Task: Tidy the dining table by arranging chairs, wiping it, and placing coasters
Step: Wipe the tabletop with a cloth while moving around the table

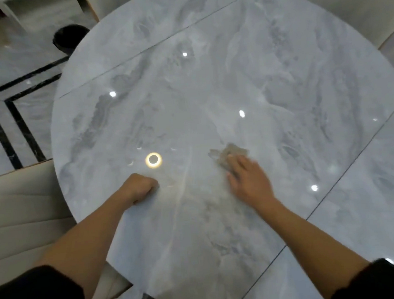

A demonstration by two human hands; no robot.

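Your right hand [250, 180] lies flat on a small greyish cloth [227, 154], fingers straight and pressing it down onto the round marble dining table [210, 89]. The cloth sits a little right of the tabletop's middle, on your side, and most of it shows past your fingertips. Both the hand and the cloth are somewhat blurred. Your left hand [140, 187] is clenched into a fist with nothing in it, resting knuckles-down on the tabletop near the left edge, well apart from the cloth. Just beyond that fist a ring-shaped light reflection [153, 160] shines on the glossy surface. A cream padded chair [19, 210] stands against the table's left edge, and another cream chair [357, 7] stands at the far right.
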